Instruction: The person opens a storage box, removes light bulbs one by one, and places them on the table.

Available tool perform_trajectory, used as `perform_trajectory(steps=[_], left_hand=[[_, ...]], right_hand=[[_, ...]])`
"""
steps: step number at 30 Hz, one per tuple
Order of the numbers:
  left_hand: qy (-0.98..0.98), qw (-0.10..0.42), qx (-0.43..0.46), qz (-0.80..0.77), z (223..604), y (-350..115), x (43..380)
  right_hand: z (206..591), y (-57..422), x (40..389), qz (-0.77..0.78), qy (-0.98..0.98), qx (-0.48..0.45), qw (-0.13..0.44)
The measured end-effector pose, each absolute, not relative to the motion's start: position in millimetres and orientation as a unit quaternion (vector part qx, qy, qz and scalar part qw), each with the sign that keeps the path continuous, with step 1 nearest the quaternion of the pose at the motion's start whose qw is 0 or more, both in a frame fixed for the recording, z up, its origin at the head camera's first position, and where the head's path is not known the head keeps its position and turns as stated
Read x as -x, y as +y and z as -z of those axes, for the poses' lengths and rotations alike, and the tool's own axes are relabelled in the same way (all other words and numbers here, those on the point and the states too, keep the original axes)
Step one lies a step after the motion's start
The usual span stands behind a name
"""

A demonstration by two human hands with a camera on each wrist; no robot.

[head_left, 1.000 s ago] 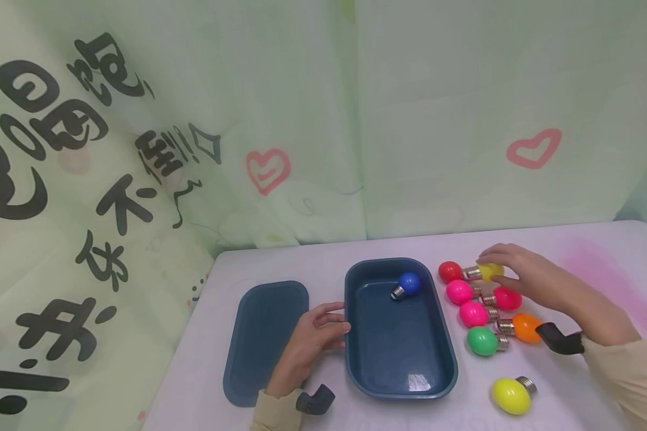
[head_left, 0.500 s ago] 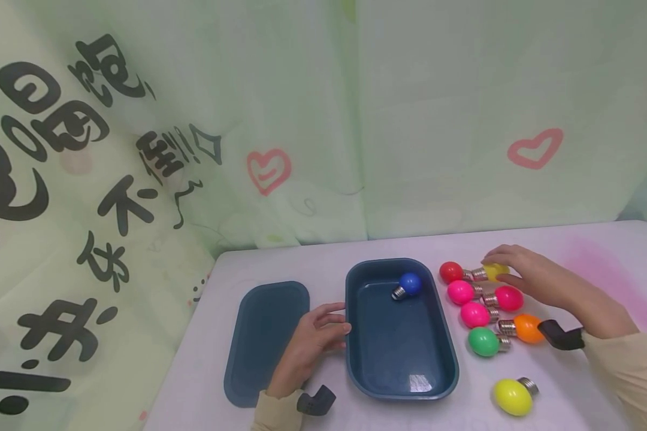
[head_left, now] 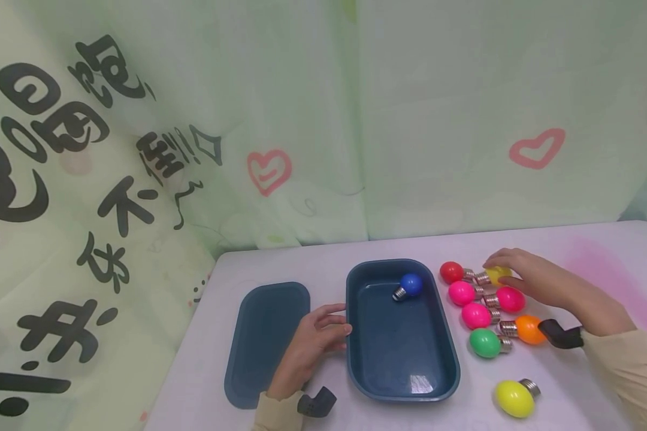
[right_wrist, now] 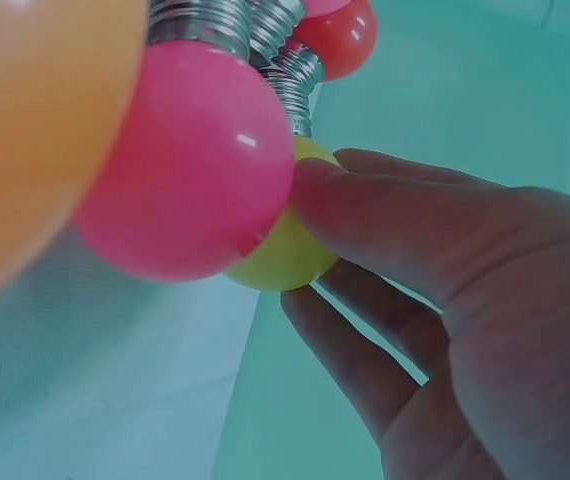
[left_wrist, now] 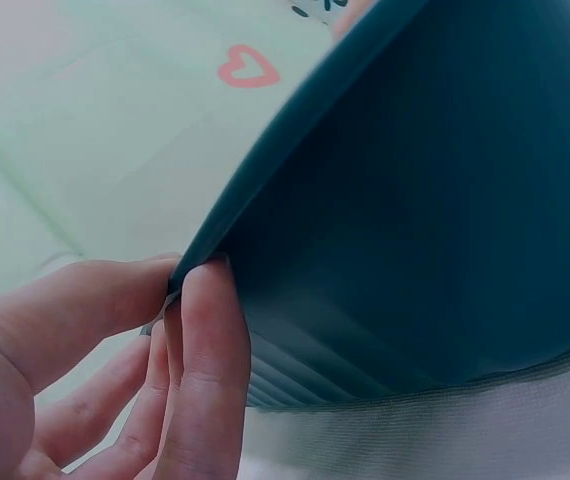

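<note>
A yellow light bulb (head_left: pixel 498 275) lies at the back right of the table, its metal screw base toward a red bulb (head_left: pixel 452 272). My right hand (head_left: pixel 534 276) holds its round end, thumb on one side and fingers on the other; in the right wrist view the pink bulb (right_wrist: pixel 200 165) partly covers the yellow bulb (right_wrist: pixel 283 255). My left hand (head_left: pixel 308 344) pinches the left rim of a dark blue plastic tray (head_left: pixel 404 359) between thumb and finger, as the left wrist view of the tray wall (left_wrist: pixel 415 200) shows. Inside the tray lies a blue bulb (head_left: pixel 411 284).
Right of the tray lie pink bulbs (head_left: pixel 475 315), a green bulb (head_left: pixel 485 343) and an orange bulb (head_left: pixel 531 329). Another yellow bulb (head_left: pixel 514 398) lies nearer the front. A flat blue lid (head_left: pixel 266 335) is left of the tray. A printed curtain (head_left: pixel 437 120) hangs behind the table.
My right hand has shifted the yellow bulb slightly right, widening the space between its base and the red bulb. My left hand keeps its place at the tray's rim.
</note>
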State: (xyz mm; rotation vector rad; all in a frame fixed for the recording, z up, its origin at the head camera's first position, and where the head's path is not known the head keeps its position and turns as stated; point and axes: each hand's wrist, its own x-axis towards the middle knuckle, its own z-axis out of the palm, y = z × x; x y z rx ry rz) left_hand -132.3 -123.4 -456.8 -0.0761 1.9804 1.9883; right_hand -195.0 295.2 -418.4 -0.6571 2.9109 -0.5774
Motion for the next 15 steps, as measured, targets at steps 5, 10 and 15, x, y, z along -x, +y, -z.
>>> perform_trajectory(steps=[5, 10, 15], left_hand=[[0.693, 0.169, 0.026, -0.7, 456.5, -123.4, 131.8], [0.692, 0.17, 0.026, -0.701, 456.6, -123.4, 131.9], [0.691, 0.17, 0.025, -0.702, 457.8, -124.1, 132.2]], right_hand=[[420.2, 296.7, 195.2, 0.198, 0.956, 0.206, 0.068], [423.5, 299.2, 195.0, 0.211, 0.954, 0.198, 0.08], [426.1, 301.2, 195.3, 0.214, 0.954, 0.196, 0.079]])
